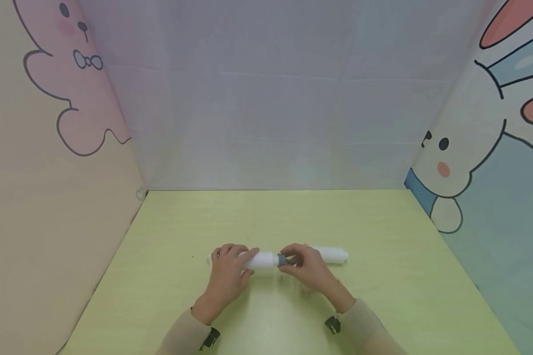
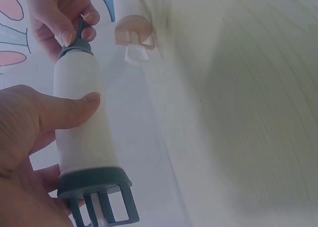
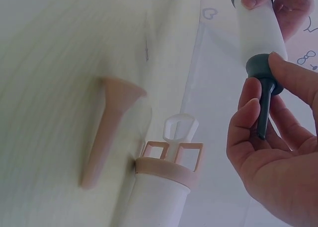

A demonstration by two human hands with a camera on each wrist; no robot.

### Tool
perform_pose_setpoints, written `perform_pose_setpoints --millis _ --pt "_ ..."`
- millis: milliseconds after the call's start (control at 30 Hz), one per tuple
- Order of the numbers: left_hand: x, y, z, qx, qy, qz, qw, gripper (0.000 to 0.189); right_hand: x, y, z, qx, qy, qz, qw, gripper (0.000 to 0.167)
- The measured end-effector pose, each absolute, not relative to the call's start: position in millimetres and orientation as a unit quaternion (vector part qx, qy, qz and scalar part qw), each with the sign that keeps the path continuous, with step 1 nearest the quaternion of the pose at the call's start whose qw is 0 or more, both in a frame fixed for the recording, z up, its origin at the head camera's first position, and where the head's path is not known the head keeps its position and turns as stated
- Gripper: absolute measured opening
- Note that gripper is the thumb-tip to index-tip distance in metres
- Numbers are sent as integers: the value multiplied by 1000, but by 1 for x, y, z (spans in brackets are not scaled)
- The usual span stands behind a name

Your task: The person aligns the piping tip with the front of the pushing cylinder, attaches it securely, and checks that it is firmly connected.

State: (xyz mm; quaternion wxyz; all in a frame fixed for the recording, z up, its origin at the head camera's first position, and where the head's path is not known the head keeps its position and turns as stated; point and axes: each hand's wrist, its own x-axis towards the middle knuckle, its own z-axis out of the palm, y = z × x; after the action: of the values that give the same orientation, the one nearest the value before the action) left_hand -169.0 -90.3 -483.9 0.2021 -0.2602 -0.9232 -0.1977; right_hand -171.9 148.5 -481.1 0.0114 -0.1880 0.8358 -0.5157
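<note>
My left hand [image 1: 226,271] grips the barrel of a white syringe [image 2: 82,145], its thumb laid along the side. A dark grey collar [image 2: 94,180] with square finger loops sits at one end of that barrel. At the other end, my right hand [image 1: 310,267] pinches a dark grey funnel-shaped nozzle [image 3: 266,95] between thumb and fingers. The nozzle's wide part meets the barrel's tip, and its narrow stem points into the right palm. The syringe is held roughly level, just above the table; whether nozzle and tip are locked together cannot be told.
Behind the right hand lies a second white syringe [image 1: 331,255], with a peach collar [image 3: 166,170] and a clear pull ring [image 3: 180,127]. Beside it on the pale yellow table [image 1: 160,301] is a peach funnel-shaped nozzle [image 3: 112,122]. Cartoon-printed panels stand left and right.
</note>
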Motion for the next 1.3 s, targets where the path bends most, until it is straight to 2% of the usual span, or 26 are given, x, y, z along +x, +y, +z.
perform_pose_setpoints --millis 1300 --pt "-167 -88 -482 -281 -918 -191 206 53 -171 149 -485 -205 839 -503 20 26"
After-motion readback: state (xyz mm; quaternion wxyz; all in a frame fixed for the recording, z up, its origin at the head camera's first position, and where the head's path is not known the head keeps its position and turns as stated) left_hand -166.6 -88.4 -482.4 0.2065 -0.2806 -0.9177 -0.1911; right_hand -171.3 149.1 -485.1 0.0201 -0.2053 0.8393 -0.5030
